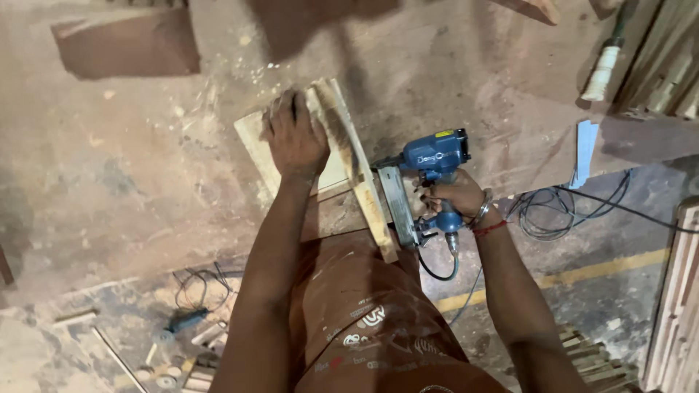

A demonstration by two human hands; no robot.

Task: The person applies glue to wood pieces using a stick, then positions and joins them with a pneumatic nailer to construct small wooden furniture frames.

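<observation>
My left hand [293, 136] presses flat on a pale wooden board [255, 149] lying on a dusty brown workbench [145, 160]. A narrow rough wooden strip [357, 164] stands on edge along the board's right side, touching my fingers. My right hand [455, 198] grips the handle of a blue pneumatic nail gun [431, 156], whose metal magazine [399, 206] lies against the strip's right face. A black air hose [440, 273] hangs from the gun's base.
A dark wooden panel [127, 44] lies at the bench's far left. Coiled cable [561, 211] sits right of the gun. A white-handled tool [603, 73] and stacked wooden slats [666, 65] are at the top right. Scraps and a small power tool [182, 320] litter the floor.
</observation>
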